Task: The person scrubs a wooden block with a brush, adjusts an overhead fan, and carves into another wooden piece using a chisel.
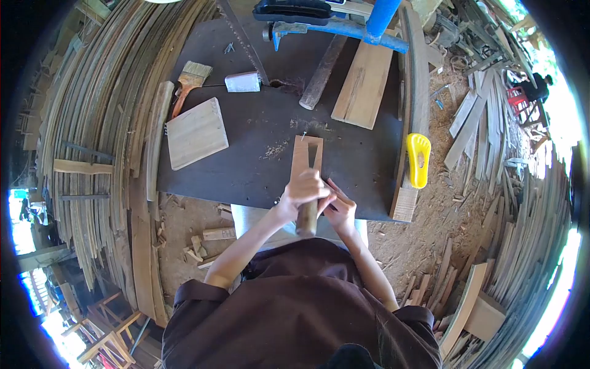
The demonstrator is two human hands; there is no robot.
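Evidently, L hand [303, 187] round handle [306, 220], R hand [340, 212] hold unclear, slotted wd [300, 158] jutting ahead

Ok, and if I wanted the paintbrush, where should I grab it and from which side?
Probably by the orange handle of the paintbrush, reaching from above on the near side. The handle is slim and points back toward the person, beside the square board, while the wide bristles point away.
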